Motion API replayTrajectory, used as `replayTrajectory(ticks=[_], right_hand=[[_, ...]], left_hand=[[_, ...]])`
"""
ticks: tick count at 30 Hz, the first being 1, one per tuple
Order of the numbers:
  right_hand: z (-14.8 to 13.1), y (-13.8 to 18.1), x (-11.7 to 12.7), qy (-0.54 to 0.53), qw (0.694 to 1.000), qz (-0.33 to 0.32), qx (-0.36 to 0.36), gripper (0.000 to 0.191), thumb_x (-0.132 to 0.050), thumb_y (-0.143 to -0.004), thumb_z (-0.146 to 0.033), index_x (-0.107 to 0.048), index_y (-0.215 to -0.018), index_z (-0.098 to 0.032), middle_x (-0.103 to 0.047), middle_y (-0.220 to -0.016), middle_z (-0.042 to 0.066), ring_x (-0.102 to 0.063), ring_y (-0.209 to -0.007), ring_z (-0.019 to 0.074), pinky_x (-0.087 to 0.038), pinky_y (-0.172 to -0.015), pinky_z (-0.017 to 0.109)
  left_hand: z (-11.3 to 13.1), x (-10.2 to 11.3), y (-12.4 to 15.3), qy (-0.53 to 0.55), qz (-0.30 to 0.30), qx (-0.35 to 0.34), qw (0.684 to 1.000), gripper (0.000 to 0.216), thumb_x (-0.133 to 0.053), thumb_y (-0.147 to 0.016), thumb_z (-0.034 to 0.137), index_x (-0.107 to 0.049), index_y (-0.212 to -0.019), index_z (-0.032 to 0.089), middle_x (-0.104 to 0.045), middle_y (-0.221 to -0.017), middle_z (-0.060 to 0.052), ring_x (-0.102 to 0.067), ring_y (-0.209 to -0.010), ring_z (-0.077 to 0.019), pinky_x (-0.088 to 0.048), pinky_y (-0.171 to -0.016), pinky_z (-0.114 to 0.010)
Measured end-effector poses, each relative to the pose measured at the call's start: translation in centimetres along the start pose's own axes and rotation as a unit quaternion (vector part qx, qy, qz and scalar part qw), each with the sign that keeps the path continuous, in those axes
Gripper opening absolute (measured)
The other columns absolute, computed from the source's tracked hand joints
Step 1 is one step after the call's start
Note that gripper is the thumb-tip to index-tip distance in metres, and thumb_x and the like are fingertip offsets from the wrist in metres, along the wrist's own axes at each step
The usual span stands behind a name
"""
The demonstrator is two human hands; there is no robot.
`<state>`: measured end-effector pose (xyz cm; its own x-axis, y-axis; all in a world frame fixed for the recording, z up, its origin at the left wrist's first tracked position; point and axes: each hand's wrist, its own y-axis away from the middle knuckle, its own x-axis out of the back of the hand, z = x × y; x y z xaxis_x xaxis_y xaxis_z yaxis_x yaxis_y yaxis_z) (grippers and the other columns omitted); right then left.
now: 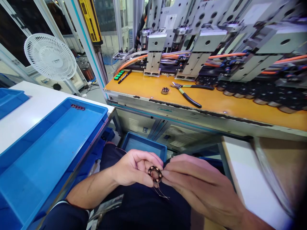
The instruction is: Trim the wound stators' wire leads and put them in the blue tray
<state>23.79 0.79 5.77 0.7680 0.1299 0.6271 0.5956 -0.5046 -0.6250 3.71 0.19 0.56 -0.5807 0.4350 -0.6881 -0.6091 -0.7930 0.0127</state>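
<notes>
Your left hand is clamped on a copper-wound ring, thumb against fingers, above your lap. Your right hand has its fingertips together at the ring's right edge; cannot tell whether they pinch it. Thin loose wires trail below the ring. Ahead, on the orange bench: cutters, handles spread, just beside a second wound ring.

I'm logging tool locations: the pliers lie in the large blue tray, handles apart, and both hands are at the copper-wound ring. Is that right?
No: the head view shows the pliers on the orange worktop, not in the large blue tray. The handles are apart, and the left hand and right hand are at the copper-wound ring.
</notes>
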Motion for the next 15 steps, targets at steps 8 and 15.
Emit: replayTrajectory(ticks=[8, 15], right_hand=[[-0.6, 0.8, -2.0, -0.021, 0.991, 0.109, -0.079, 0.019, -0.059, -0.082, -0.005, -0.064, -0.092, -0.02, -0.068, -0.073, 0.001, -0.066, -0.065, 0.0118, -0.055, -0.06, 0.021], [-0.6, 0.6, -2.1, 0.05, 0.989, 0.123, -0.07, 0.015, -0.056, -0.082, -0.007, -0.062, -0.082, -0.021, -0.067, -0.067, 0.001, -0.066, -0.058, 0.0124, -0.053, -0.056, 0.02]], left_hand=[[0.3, -0.2, -0.2, -0.166, -0.004, -0.17, 0.971, 0.042, -0.085, -0.061, 0.007, -0.077, -0.099, 0.023, -0.062, -0.099, -0.004, -0.062, -0.078, -0.0088, -0.053, -0.073, -0.021], [1.2, -0.1, 0.4, -0.186, 0.02, -0.012, 0.982, 0.05, -0.085, -0.066, 0.029, -0.067, -0.11, 0.014, -0.066, -0.084, -0.005, -0.062, -0.071, -0.0101, -0.052, -0.069, -0.022]])
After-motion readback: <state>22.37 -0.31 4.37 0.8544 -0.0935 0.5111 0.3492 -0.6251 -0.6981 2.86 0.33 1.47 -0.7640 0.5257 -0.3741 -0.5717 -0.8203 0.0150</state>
